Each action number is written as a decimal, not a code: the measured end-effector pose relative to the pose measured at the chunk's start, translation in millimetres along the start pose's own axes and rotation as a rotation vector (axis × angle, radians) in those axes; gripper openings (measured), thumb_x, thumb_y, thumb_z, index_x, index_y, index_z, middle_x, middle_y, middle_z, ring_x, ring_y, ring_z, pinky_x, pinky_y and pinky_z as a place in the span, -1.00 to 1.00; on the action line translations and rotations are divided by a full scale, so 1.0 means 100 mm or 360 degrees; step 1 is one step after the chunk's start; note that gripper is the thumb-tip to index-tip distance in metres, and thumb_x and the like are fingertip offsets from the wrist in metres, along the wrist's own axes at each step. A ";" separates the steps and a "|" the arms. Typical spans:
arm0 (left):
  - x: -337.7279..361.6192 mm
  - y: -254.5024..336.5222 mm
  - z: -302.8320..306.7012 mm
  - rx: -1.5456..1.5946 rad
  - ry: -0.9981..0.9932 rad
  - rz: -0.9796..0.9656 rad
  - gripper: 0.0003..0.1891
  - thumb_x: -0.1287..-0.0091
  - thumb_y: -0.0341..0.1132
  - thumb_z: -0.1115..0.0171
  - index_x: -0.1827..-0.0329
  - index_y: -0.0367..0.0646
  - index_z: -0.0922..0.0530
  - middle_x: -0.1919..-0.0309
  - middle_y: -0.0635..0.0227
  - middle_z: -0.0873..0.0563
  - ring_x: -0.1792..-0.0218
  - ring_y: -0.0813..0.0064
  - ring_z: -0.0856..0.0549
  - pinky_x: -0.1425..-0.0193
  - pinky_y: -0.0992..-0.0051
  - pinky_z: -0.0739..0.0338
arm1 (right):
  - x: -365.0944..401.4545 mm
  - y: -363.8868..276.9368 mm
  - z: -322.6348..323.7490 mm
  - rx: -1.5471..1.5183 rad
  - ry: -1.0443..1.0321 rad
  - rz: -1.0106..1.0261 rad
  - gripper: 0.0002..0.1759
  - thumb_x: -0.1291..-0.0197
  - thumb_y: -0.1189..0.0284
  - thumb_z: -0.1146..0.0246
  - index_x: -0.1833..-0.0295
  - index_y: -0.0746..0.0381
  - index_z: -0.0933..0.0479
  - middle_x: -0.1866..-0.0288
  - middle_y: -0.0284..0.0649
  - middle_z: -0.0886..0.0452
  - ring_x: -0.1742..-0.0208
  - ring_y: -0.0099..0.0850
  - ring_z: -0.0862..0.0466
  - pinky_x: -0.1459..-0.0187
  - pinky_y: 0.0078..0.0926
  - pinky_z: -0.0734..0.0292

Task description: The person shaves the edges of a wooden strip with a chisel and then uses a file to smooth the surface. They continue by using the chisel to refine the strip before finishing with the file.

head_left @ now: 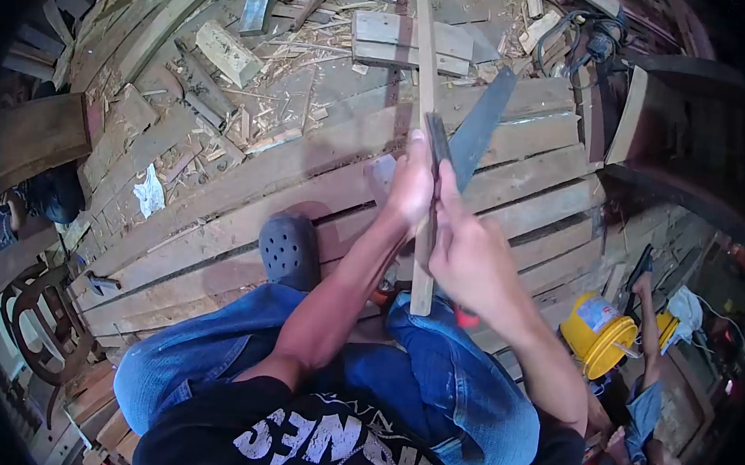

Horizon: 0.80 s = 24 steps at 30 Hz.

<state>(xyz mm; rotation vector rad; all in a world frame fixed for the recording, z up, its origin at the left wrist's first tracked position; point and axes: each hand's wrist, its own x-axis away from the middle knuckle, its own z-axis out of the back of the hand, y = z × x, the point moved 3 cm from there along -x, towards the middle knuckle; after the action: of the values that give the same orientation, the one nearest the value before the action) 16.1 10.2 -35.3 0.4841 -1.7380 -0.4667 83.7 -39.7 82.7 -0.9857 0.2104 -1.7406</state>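
Sitting on the plank floor (218,222) with knees in blue jeans, the person holds a long wooden slat (425,72) that runs from between the knees far up over the boards. The left hand (410,188) is closed around the slat near its middle, with the fingers wrapped tight. The right hand (466,252) is just below it and touches it. Its fingers are curled on a dark narrow tool (437,151) which lies along the slat's edge; it is perhaps a blade or a file, I cannot tell from here. A flat saw blade (484,119) points up and to the right from behind the two hands.

One foot in a grey clog (289,248) rests on the planks, left of the arms. Wood chips and offcuts lie around a short board block (403,43) at the top. A white rag (149,193) lies at the left, and a wooden chair (42,322) stands further down. At the right, a yellow bucket (594,334) stands beside another person (650,399), who sits low.
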 end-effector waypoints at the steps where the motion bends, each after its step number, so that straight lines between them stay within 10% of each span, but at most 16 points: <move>1: 0.01 0.02 0.03 0.0000 -0.0006 0.0009 -0.45 -0.43 0.17 0.25 0.34 -0.16 -0.46 0.52 0.34 -0.47 0.51 0.52 -0.52 0.44 0.39 -0.49 | -0.03 0.02 -0.01 0.0002 -0.0001 -0.0010 -0.37 -0.09 0.64 -0.01 -0.35 0.46 -0.15 0.31 0.18 -0.61 0.36 0.06 -0.65 0.18 -0.13 -0.57; 24: 0.09 0.09 -0.02 0.0132 -0.0090 0.0153 -0.48 -0.42 0.17 0.23 0.39 -0.11 -0.41 0.65 0.38 -0.45 0.71 0.50 -0.44 0.65 0.44 -0.39 | -0.03 -0.02 -0.03 0.0085 0.0067 0.0069 -0.40 -0.18 0.54 -0.03 -0.36 0.44 -0.16 0.63 0.17 -0.49 0.58 0.06 -0.58 0.37 -0.07 -0.52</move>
<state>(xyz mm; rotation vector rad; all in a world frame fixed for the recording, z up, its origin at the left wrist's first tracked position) 15.1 12.6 -22.7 0.4474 -1.8317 -0.3435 80.1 -37.2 80.2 -0.9005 0.2098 -1.7198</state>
